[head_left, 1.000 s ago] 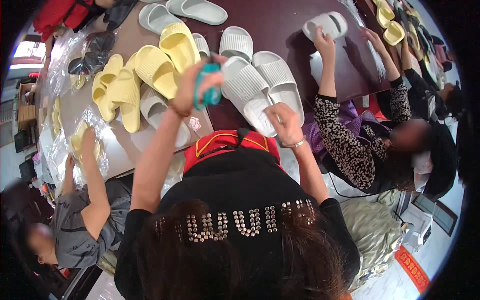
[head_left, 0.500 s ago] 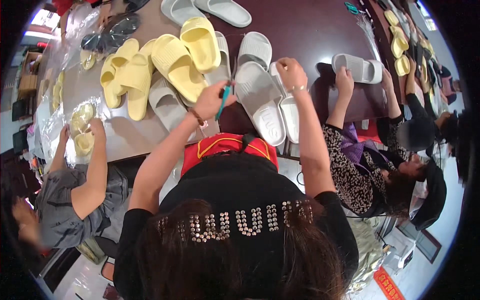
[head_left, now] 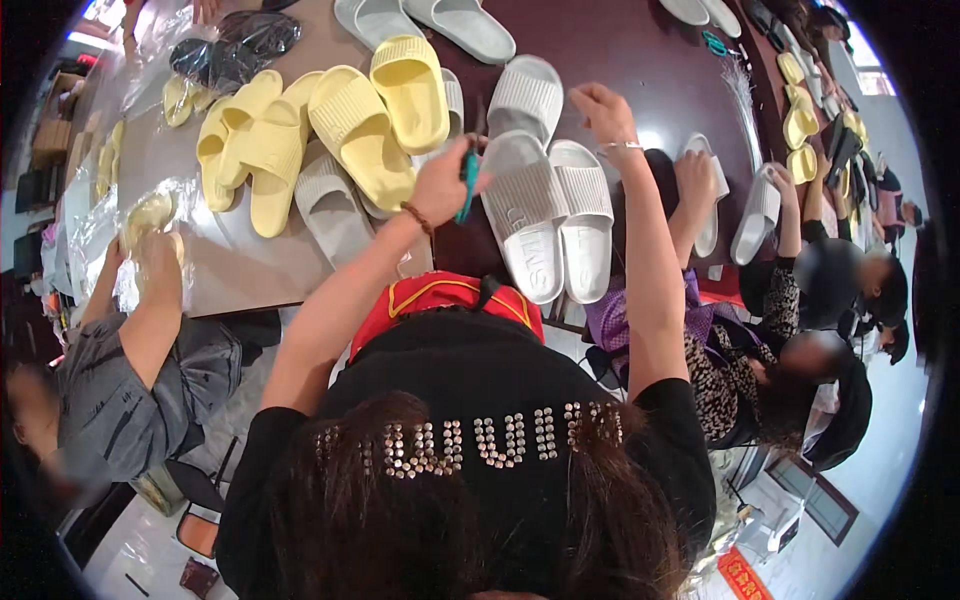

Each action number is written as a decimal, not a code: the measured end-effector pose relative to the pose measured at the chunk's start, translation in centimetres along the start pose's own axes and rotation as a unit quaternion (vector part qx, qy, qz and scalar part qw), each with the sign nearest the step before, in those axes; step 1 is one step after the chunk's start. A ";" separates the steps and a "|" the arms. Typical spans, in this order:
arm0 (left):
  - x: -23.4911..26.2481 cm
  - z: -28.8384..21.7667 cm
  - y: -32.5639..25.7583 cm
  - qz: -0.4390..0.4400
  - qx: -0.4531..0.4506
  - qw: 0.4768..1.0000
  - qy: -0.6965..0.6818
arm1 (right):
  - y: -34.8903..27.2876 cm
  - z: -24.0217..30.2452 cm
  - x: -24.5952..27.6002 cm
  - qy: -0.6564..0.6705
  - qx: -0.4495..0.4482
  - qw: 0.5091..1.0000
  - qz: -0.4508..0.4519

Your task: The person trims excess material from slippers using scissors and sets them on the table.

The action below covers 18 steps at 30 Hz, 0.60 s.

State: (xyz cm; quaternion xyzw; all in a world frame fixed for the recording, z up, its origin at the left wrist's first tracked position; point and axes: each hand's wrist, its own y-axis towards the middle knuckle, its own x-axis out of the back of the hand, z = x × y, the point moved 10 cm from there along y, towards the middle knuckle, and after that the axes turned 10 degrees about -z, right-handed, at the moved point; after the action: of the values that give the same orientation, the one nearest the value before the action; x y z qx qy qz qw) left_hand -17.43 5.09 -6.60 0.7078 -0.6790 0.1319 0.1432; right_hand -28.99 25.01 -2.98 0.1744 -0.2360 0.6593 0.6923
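My left hand [head_left: 442, 182] is raised over the tabletop [head_left: 240, 265], fingers curled tight around a small teal tool [head_left: 467, 185]; the tool's body runs down out of the fist and I cannot tell what kind of tool it is. The hand sits just beside the heel end of a white slide sandal [head_left: 522, 215], close to it, though I cannot tell if they touch. My right hand [head_left: 604, 104] is lifted farther out, fingers loosely bent and pinched together; I cannot tell whether anything is between them. A thin bracelet [head_left: 625, 146] circles that wrist. Below it lies a second white slide sandal [head_left: 585, 218], side by side with the first and touching it along the edge.

To the left of my left hand a pile of yellow slide sandals [head_left: 355, 135] overlaps, one of them resting partly on a grey slide sandal [head_left: 330, 208]. More pale sandals [head_left: 440, 20] lie at the far edge of the dark tabletop.

On my left, another person in a grey shirt [head_left: 130, 390] reaches both arms onto the tabletop into clear plastic wrap [head_left: 150, 215] around something yellowish. On my right, a person in a patterned sleeve [head_left: 720, 370] holds a white sandal [head_left: 755, 212] upright at the tabletop's edge. Farther along that side, more yellow sandals [head_left: 800, 125] lie in a row.
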 end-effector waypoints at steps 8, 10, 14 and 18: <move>5.1 2.1 -1.3 -0.044 0.076 0.992 -0.092 | -1.4 7.1 -1.0 0.156 0.050 0.986 -0.025; 5.7 2.2 -1.8 -0.039 0.089 0.989 -0.108 | -2.3 9.2 -0.1 0.241 0.059 0.968 -0.021; 8.9 4.6 -2.9 -0.109 0.115 0.941 -0.298 | -8.2 17.5 1.2 0.304 0.188 0.934 0.006; 17.7 3.2 -1.7 -0.222 0.023 0.969 -0.109 | -17.2 15.8 -8.1 0.093 0.282 0.946 0.132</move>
State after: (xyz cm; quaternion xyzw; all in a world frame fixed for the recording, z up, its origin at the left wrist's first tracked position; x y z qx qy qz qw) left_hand -14.97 -12.41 -2.82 0.8538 -0.5135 0.0350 0.0778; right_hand -13.55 8.32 6.82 0.2673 0.0044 0.7979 0.5402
